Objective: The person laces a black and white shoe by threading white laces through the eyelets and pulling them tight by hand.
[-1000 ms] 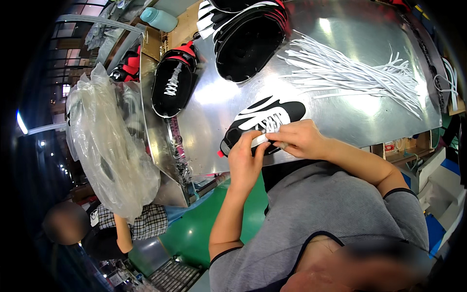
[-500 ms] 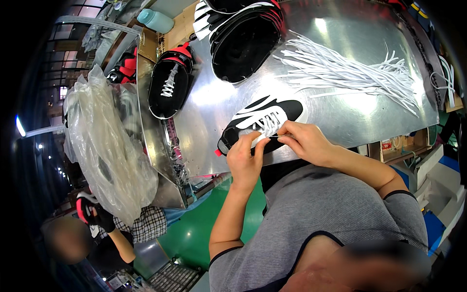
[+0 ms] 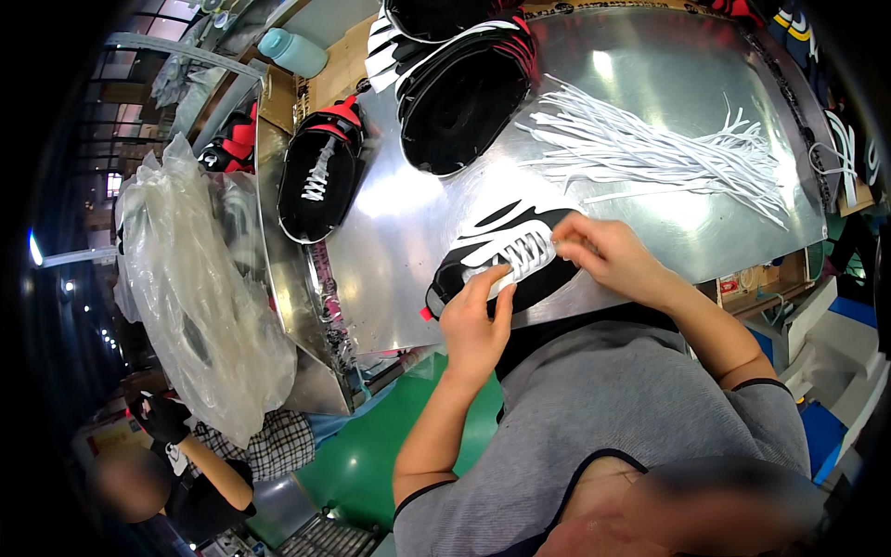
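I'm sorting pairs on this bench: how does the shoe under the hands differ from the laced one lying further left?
The black and white shoe lies at the metal table's near edge, with the left hand and right hand on its white laces; the black and red shoe lies apart and untouched. The first bears white stripes, the second a red trim. Both are mostly black with white laces.

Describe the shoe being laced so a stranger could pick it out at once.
Start at the shiny metal worktable. At its near edge lies a black shoe with white stripes, with the left hand at its toe end and the right hand at its white laces. Unlike the black shoe with red trim farther left and the stacked shoes behind, it alone is in hand.
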